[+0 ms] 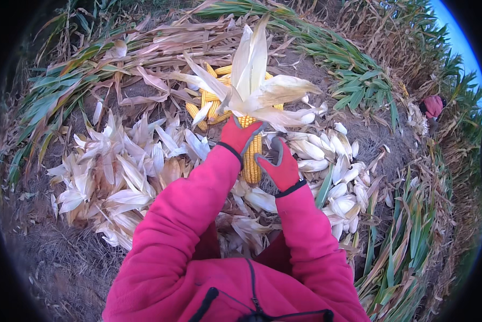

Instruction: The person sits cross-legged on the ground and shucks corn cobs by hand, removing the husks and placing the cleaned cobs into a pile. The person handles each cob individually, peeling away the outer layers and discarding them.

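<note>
My left hand (pixel 241 135), in a red glove with a grey palm, grips a yellow corn cob (pixel 252 163) near its husk end. The cob's kernels are bare, and its pale husk leaves (pixel 251 76) spread out at the far end, still attached. My right hand (pixel 280 164), gloved alike, is just right of the cob, fingers apart and curved, holding nothing that I can see. Beyond the spread husk lies a pile of husked yellow cobs (pixel 212 98), partly hidden by the leaves.
Loose dry husks (pixel 124 177) are heaped at the left. Unhusked ears (pixel 341 181) lie piled at the right. Cut corn stalks (pixel 172 48) lie across the far ground, with more green stalks (pixel 402 237) at lower right. Another person (pixel 432 106) is bent over beside standing corn, far right.
</note>
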The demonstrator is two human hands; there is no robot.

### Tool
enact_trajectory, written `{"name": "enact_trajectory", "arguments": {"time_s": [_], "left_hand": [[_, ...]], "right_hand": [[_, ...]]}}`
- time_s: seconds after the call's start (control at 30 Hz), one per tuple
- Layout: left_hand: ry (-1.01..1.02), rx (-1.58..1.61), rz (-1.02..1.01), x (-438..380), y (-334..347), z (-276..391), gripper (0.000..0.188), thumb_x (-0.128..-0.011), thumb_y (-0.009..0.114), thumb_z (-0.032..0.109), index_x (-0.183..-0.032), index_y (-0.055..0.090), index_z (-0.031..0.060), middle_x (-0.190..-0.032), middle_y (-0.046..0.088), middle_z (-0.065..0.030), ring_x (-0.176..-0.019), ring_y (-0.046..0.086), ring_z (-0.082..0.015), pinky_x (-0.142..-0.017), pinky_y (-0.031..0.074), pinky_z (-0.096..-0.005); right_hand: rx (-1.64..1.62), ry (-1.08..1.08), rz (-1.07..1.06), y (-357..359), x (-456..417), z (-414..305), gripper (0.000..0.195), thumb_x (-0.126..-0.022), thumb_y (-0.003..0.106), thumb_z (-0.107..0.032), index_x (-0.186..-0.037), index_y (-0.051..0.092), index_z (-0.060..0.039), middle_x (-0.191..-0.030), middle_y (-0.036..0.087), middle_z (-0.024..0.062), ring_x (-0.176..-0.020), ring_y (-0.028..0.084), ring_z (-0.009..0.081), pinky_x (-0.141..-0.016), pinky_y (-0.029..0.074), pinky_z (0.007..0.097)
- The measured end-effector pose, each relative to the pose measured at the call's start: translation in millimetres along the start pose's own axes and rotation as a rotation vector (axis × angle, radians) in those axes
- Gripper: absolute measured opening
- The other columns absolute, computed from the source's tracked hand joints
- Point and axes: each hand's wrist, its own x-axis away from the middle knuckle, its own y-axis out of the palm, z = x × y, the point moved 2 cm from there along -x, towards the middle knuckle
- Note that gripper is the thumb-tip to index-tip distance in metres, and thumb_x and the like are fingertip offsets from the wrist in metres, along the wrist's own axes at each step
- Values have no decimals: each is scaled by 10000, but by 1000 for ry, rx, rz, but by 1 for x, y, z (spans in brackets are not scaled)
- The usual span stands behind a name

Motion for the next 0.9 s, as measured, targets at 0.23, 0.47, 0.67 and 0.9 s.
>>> {"name": "enact_trajectory", "arguments": {"time_s": [0.23,0.47,0.67,0.9], "left_hand": [[-295,129,-15,27,-10,45,464,-801,669,293,-1130,524,-1,-958,621,-94,-798,613,-149,-707,492,-278],[-455,811,-507,44,-5,67,587,-815,600,440,-1185,479,0,-1007,614,-187,-940,613,-299,-808,514,-421],[-410,494,-310,39,-14,45,440,-768,678,130,-1141,496,-15,-1021,620,-158,-868,640,-267,-787,522,-363],[103,-147,14,35,-16,27,703,-576,826,266,-1150,514,5,-1025,629,-116,-931,609,-180,-821,479,-316]], "right_hand": [[-357,190,-397,26,30,-21,781,-721,746,-253,-1328,341,22,-1205,539,129,-1063,554,177,-897,436,317],[-1235,375,-819,-5,34,-32,612,-737,707,-157,-1264,440,3,-1148,569,87,-1040,548,158,-901,422,289],[-790,402,-590,-4,22,-16,489,-816,646,-149,-1240,456,3,-1113,581,99,-1019,559,173,-862,443,294],[-855,462,-297,-24,9,8,417,-835,632,-150,-1188,479,10,-987,600,82,-846,595,128,-734,481,257]]}}
